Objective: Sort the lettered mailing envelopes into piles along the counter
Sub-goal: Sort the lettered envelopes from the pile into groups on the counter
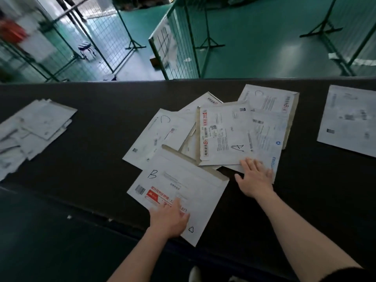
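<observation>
A loose heap of white mailing envelopes lies mid-counter. Nearest me is the envelope marked B (183,180), with a red label; my left hand (168,219) lies on its near edge, fingers spread flat. An envelope marked A (223,135) tops the heap, and my right hand (255,177) rests with straight fingers on the near edge of the envelope (268,139) beneath it. Two envelopes marked C show, one at the heap's left (158,135) and one at the far right (268,98). Other envelopes are partly hidden beneath.
A stack of envelopes (34,129) sits at the counter's left end and a single pile (350,119) at the right. The dark counter (101,143) ends at a far edge, with green floor and wire-mesh fence panels (179,43) beyond.
</observation>
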